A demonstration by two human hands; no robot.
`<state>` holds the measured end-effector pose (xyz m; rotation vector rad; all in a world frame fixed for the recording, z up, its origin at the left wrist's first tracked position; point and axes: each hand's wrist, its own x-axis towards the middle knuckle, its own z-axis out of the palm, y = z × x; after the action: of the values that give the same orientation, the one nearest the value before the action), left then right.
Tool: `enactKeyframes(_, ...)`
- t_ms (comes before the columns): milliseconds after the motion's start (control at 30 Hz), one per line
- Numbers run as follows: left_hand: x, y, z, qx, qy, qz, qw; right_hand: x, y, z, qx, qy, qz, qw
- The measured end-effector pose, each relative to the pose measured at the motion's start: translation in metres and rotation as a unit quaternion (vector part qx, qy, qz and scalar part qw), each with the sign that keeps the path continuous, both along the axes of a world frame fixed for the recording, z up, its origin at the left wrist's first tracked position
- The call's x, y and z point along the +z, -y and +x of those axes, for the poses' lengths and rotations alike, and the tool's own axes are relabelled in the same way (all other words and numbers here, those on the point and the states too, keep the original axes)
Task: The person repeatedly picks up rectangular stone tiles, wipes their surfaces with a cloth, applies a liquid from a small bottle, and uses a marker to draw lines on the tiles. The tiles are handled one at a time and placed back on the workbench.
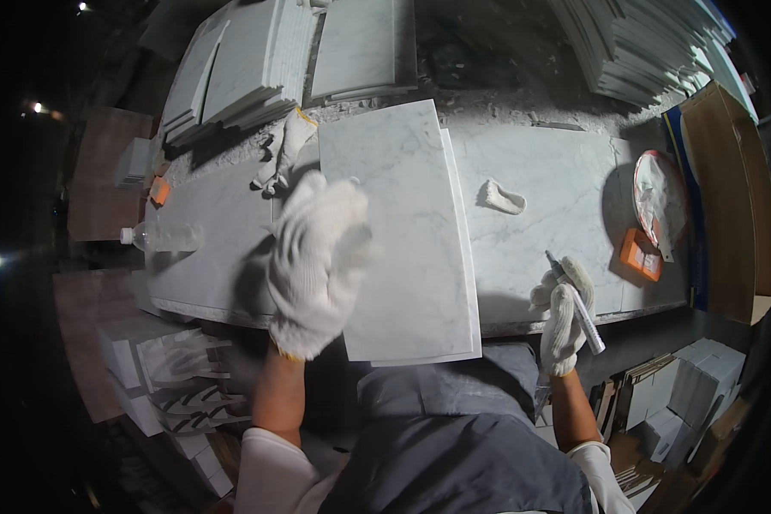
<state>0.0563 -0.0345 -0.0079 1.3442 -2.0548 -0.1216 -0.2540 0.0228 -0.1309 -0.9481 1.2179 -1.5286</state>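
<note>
My left hand [319,257], in a white knitted glove, is over the left edge of a grey-veined white marble tile [403,240]. Motion smears its fingers, and a greyish blur beside them is too unclear to name. The tile lies on another like it, whose edge shows along the right side. My right hand [564,317], gloved too, is closed round a slim white pen [586,319] with a dark tip pointing away from me, at the table's front edge. Farther off lies a small white knitted piece [505,197].
A crumpled glove [284,150] and clear bottle [167,237] lie left on the marble tabletop [548,171]. Tile stacks [253,64] stand behind. At right are a red-rimmed round container [657,193], an orange block [641,254] and a cardboard box [728,197].
</note>
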Motion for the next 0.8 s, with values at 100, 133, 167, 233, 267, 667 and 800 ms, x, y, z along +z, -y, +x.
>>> enactKeyframes(100,-0.017,-0.036,-0.006,-0.019,-0.041,0.025,0.999,0.004,0.002,0.01,0.001,0.078,0.016,0.997)
enactKeyframes(133,-0.021,-0.046,-0.009,-0.024,-0.051,0.033,0.998,0.008,0.003,0.012,0.013,0.064,0.02,0.998)
enactKeyframes(167,-0.024,-0.054,-0.011,-0.017,-0.052,0.041,0.998,0.012,0.004,0.014,0.026,0.055,0.011,0.998)
enactKeyframes(233,-0.026,-0.067,-0.016,-0.003,-0.045,0.063,0.997,0.025,0.005,0.019,0.04,-0.005,-0.004,0.999)
enactKeyframes(267,-0.027,-0.071,-0.018,-0.005,-0.053,0.047,0.997,0.032,0.005,0.022,0.052,0.015,0.013,0.998)
enactKeyframes(667,-0.029,-0.091,-0.03,0.002,-0.094,0.036,0.995,0.079,-0.012,0.04,0.156,0.028,0.053,0.986)
enactKeyframes(800,-0.031,-0.099,-0.031,0.005,-0.089,0.056,0.994,0.084,-0.014,0.039,0.192,0.122,0.068,0.971)
